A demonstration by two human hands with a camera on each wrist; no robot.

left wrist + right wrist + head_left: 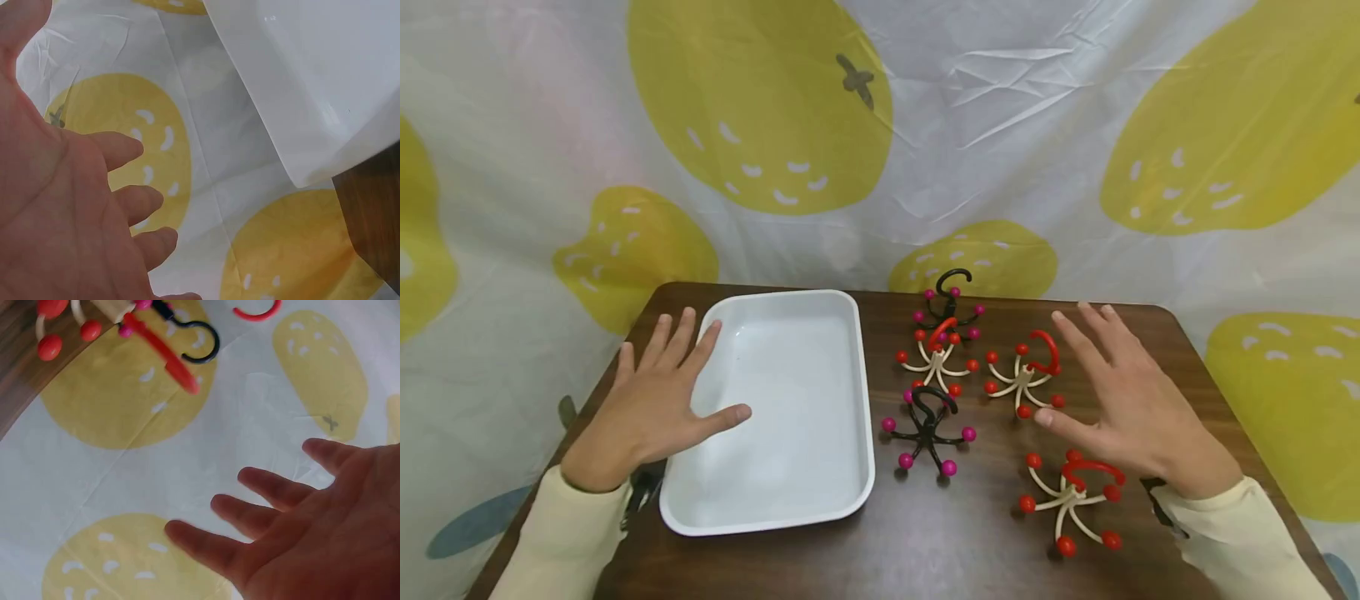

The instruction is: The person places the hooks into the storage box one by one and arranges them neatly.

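My left hand (655,404) hovers over the left side of a white tray (782,408), fingers spread and holding nothing. To the right, my right hand (1138,408) is also spread with nothing in it. Nearest to it are two cream multi-arm hook hangers with red ball tips and red hooks: one hanger (1024,378) by the thumb, another hanger (1073,495) closer to me. A third cream hanger (937,360) stands between two black hangers with pink balls, the far one (951,310) and the near one (928,433). The right wrist view catches a red hook (165,359).
Everything stands on a dark brown wooden table (925,550) with rounded far corners. Behind and beside it hangs a pale cloth (1015,125) printed with large yellow fruit. The tray has a raised rim all around.
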